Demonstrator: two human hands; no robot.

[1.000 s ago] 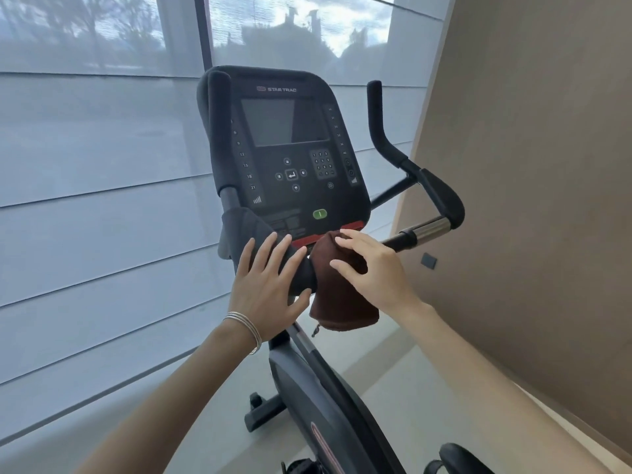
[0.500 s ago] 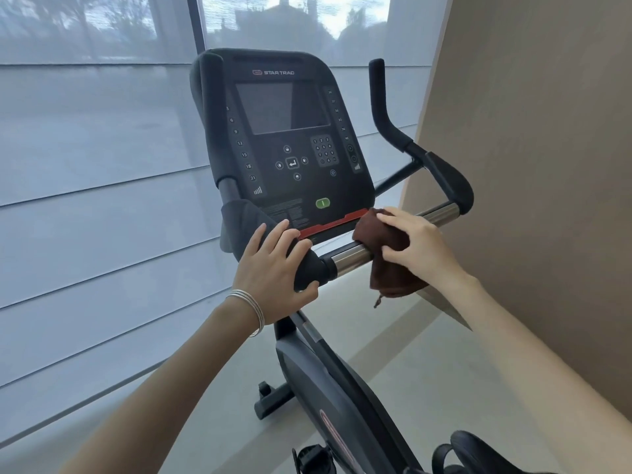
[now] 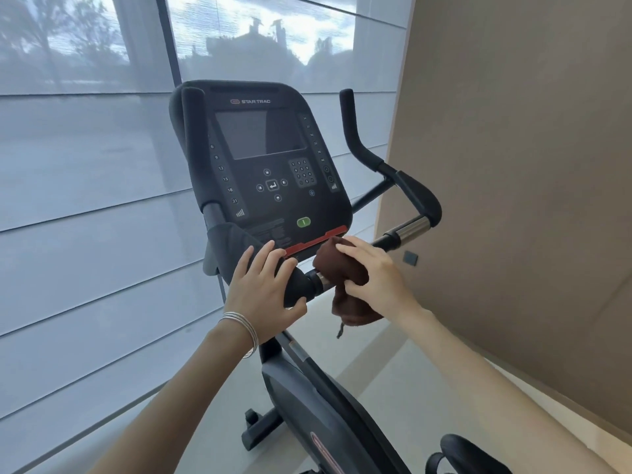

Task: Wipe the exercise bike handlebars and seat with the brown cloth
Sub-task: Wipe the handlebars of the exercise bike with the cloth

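— Cloth (image 3: 343, 268) first: where was it?

— Wrapped over the bar (image 3: 407, 230) of the bike (image 3: 307, 398), just below the red strip (image 3: 316, 241) at the console's (image 3: 270, 159) foot. The right hand (image 3: 378, 280) had it pinched, fingers on top and thumb beneath, closed around both cloth and bar. A loose tail of cloth hung down under that hand.

— And the other hand?

— The left hand (image 3: 265, 289) was curled over the black grip (image 3: 301, 283), fingers spread across the top, thumb hooked under. It sat just to the left of the cloth, with a short shiny stretch of bar between them. Bangles (image 3: 244, 328) ringed that wrist.

— What lay beyond the right hand?

— The bar ran on up and to the right, black, then chrome, into a padded end with an upright horn (image 3: 352, 131) rising behind.

— The seat?

— I could only make out a dark curved edge at the bottom of the view, well below both hands; I couldn't tell what it was.
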